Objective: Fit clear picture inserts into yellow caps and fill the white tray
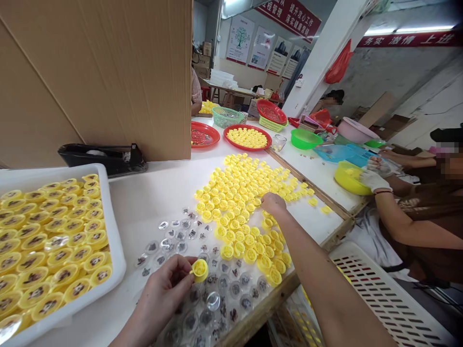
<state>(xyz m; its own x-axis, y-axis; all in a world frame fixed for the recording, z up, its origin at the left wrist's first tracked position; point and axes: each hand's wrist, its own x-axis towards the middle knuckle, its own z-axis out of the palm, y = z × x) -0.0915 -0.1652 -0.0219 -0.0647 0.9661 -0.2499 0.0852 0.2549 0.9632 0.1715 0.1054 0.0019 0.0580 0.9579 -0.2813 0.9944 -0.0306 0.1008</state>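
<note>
Between thumb and curled fingers of the left hand [169, 283] is pinched a small round yellow plastic cup [200, 271], seemingly light, stiff and slick, best taken by its edge. Farther forward and right, the right hand [274, 204] reaches knuckles-up among similar yellow cups [234, 224]; its grip is hidden.

One small yellow cup [200, 271] is pinched at its side by the left hand [168, 282], its round face tilted upward. Many matching cups [238, 195] are crowded across the white counter [133, 202], with the right hand [274, 205] placed among them. Clear round pieces [213, 301] with dark patterns are scattered just beside them, toward the near edge.
</note>
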